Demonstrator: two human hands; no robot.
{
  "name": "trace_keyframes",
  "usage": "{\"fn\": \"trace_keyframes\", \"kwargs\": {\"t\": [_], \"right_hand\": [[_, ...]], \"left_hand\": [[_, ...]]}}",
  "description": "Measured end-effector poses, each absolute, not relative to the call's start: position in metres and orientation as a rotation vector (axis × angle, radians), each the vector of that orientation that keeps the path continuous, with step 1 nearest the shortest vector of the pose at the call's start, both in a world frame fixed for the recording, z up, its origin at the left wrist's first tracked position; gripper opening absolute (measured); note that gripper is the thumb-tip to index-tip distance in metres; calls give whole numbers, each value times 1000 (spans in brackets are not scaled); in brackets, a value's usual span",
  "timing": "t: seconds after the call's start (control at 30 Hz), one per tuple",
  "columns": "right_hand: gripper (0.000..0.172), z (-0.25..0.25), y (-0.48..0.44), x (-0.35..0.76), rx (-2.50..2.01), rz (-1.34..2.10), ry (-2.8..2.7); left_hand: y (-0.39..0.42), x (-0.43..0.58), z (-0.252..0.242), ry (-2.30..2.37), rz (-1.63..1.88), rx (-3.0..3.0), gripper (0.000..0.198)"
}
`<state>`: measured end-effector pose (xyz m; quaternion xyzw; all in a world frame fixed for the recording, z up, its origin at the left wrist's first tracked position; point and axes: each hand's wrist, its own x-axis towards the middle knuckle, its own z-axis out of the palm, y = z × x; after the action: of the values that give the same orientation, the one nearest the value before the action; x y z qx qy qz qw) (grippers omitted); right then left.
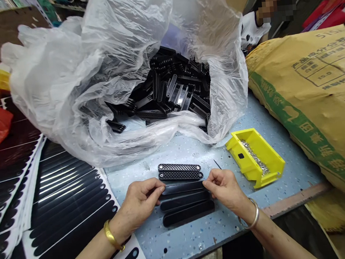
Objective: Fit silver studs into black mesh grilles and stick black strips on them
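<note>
My left hand (pixel 141 200) pinches the left end of a smooth black bar (pixel 183 188) with rounded ends. At the bar's other end, the thumb and fingers of my right hand (pixel 226 187) are closed on it. Just nearer to me lie two more smooth black bars (pixel 186 201), side by side on the blue speckled table (pixel 152 244). Beyond the held bar rest two black bars with a diamond-mesh face (pixel 179 167), with a small silvery round fitting at each end. A thin dark sliver (pixel 217 164) lies beyond my right hand.
A clear plastic bag (pixel 66 94) full of black plastic pieces (pixel 183 80) gapes at the back. On the right stand a yellow bin (pixel 244 161) holding small silvery parts and a large yellow sack (pixel 313 77). Sheets of black strips (pixel 72 194) cover the left. A person (pixel 254 29) is behind.
</note>
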<state>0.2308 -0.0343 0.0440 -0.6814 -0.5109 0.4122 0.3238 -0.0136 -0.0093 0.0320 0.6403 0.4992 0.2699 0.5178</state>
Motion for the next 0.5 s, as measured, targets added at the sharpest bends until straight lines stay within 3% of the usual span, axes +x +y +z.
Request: {"fn": "trace_keyframes", "kwargs": {"t": [0.5], "right_hand": [[24, 50, -36, 232, -1757, 1077, -1354]], "left_hand": [[-15, -14, 26, 1226, 629, 1506, 25]]}}
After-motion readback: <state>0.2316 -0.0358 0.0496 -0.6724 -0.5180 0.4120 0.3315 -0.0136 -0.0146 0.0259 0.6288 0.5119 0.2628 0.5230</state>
